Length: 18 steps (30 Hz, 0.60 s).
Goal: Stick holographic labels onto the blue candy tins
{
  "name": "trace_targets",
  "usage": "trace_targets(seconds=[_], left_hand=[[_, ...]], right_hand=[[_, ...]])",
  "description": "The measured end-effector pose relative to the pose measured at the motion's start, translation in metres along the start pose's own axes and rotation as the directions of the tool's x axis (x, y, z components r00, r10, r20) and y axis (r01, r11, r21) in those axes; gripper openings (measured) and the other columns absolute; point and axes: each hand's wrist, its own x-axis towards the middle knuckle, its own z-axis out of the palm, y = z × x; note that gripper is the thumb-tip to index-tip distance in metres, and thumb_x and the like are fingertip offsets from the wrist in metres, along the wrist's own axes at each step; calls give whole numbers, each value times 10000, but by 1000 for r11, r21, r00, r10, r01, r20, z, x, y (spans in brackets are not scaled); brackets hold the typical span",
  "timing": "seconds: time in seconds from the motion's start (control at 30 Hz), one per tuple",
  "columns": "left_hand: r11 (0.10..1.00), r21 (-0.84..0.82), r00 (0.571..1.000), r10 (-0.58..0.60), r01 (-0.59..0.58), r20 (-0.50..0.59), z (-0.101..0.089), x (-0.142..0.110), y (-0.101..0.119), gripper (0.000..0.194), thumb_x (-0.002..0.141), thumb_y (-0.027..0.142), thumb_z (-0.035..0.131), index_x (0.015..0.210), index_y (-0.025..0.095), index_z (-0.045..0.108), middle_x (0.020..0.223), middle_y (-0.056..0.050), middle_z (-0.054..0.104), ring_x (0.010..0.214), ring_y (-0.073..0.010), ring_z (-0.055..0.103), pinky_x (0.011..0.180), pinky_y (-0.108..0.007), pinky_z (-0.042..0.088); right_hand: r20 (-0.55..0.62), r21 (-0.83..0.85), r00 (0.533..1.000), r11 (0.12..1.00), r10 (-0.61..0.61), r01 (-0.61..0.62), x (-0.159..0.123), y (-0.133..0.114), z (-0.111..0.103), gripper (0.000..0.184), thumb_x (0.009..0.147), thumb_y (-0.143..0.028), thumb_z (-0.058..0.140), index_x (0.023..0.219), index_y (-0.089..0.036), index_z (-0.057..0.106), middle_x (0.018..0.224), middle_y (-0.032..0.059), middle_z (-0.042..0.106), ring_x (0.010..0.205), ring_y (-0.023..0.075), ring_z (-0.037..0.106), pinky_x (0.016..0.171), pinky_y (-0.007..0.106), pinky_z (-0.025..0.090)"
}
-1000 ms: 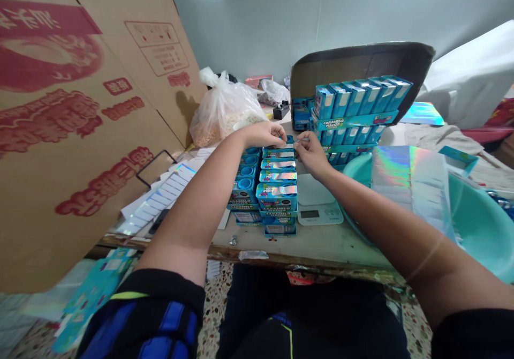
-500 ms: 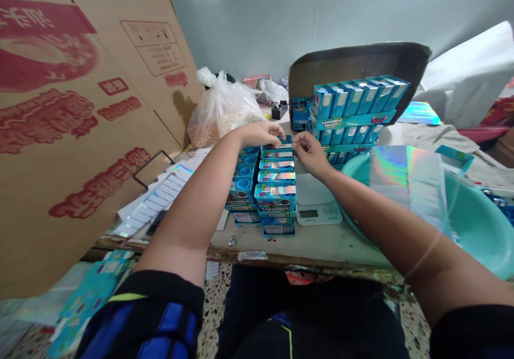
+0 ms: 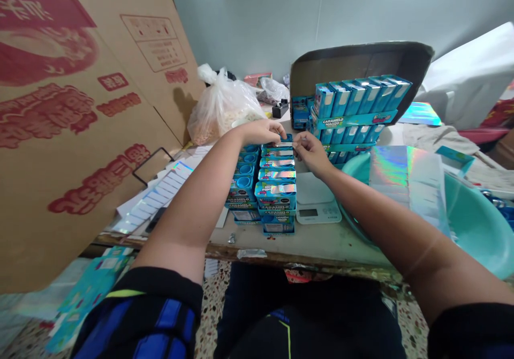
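My left hand (image 3: 270, 132) reaches over the far end of a row of blue candy boxes (image 3: 277, 190), its fingers bent down onto the left end of a silvery sticker (image 3: 285, 144). At that sticker's right end, the thumb and forefinger of my right hand (image 3: 307, 147) are pinched together. The sticker lies across the top of the farthest box in the row. Nearer boxes in this row carry shiny strips on their tops. A second row of blue boxes (image 3: 244, 181), with round blue windows, stands directly to the left, partly behind my left forearm.
A white digital scale (image 3: 319, 215) sits right of the rows. Beyond it are stacked trays of blue boxes (image 3: 353, 118) before an open carton (image 3: 361, 59). A turquoise basin (image 3: 482, 230) bears holographic sheets (image 3: 405, 182). A large cardboard box (image 3: 96, 123) and a tied plastic bag (image 3: 225, 104) stand left.
Both hands stay at the farthest box, with almost no shift of the fingers. The camera view has moved very slightly.
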Motion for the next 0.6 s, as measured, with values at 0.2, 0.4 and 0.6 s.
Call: trace_targets(seconds=[0.2, 0.4, 0.6], left_hand=[[1000, 17, 1000, -1, 1, 19, 0, -1, 2, 371, 659, 254, 584, 1006, 152, 664, 847, -20, 645, 775, -138, 575, 751, -249, 446], [1000, 17, 1000, -20, 19, 14, 0, -1, 3, 389, 647, 249, 589, 1013, 152, 676, 848, -26, 644, 782, -146, 575, 757, -251, 441], [999, 18, 999, -32, 31, 15, 0, -3, 4, 363, 669, 234, 585, 1013, 159, 675, 840, -28, 645, 764, -137, 580, 745, -238, 437]], right_hand=[[31, 305, 958, 910, 285, -280, 1, 4, -4, 653, 593, -536, 942, 1053, -246, 581, 666, -68, 575, 594, 124, 520, 577, 227, 437], [64, 405, 929, 842, 364, -357, 1, 4, -5, 671, 590, -427, 962, 1123, -248, 595, 678, -67, 601, 583, 117, 527, 568, 213, 440], [56, 393, 910, 829, 411, -398, 0, 0, -4, 587, 644, -398, 940, 1081, -239, 583, 693, -67, 602, 581, 115, 530, 560, 213, 433]])
